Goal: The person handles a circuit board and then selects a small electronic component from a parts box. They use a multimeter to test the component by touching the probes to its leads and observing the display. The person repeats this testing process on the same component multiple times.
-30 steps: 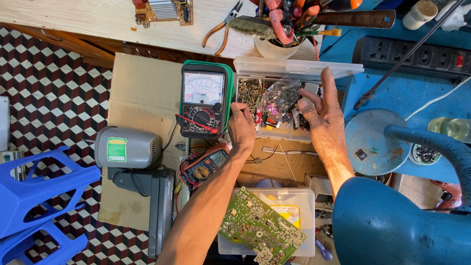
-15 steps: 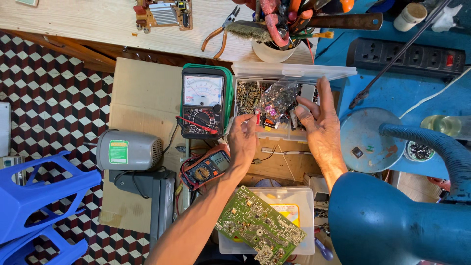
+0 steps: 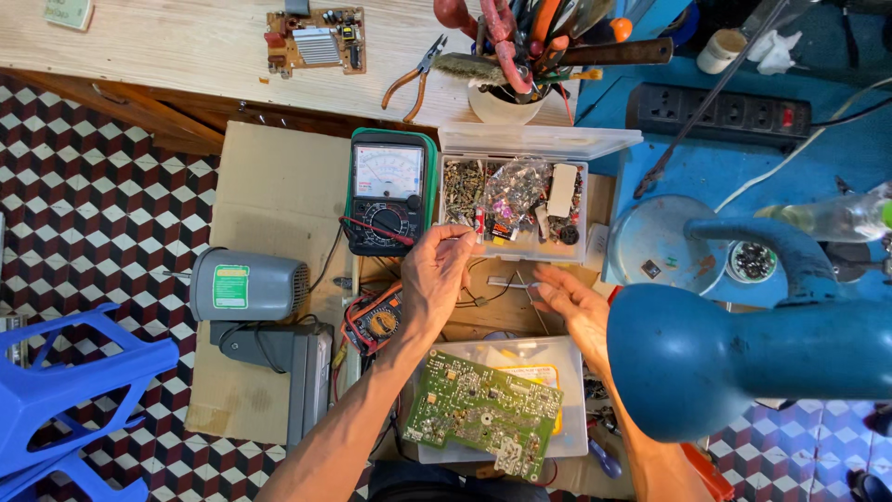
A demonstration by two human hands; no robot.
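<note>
- Clear plastic parts box of small electronic components sits open at the far side, lid back.
- Green printed circuit board lies near, unpopulated step apparently in hand.
- Left hand pinches something tiny (too small to identify); placing it calls for precision.
- Right hand hovers wide, empty.
</note>
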